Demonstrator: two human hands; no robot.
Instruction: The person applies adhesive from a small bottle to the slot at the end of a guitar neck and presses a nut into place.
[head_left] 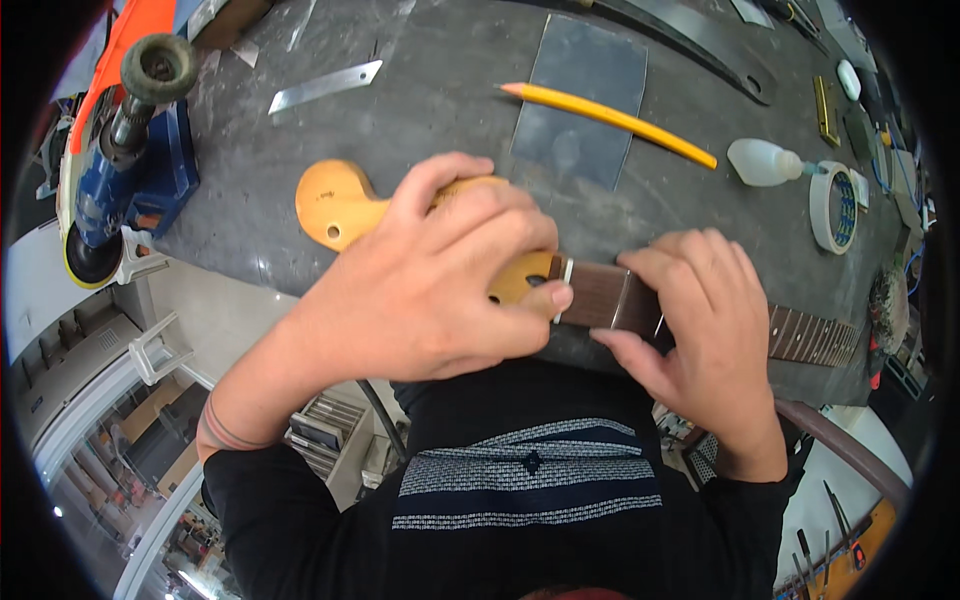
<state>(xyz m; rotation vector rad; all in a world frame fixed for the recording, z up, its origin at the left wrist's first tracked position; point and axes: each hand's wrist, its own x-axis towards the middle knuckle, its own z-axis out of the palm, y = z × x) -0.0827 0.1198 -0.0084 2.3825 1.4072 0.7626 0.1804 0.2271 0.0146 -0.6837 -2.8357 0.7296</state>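
I see the amber wooden guitar neck [595, 292] lying left to right along the near edge of the dark grey worktop [420, 110], left grip [465, 262] pinching its headstock [330, 200] beside the white nut [567, 269], right grip [700, 308] clasping the brown fretboard [640, 300].

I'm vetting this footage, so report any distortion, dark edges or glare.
Head view: fisheye distortion bows the yellow pencil; head view: black fills the corners; head view: the loose blade gleams, yet frets on the guitar neck are discernible.
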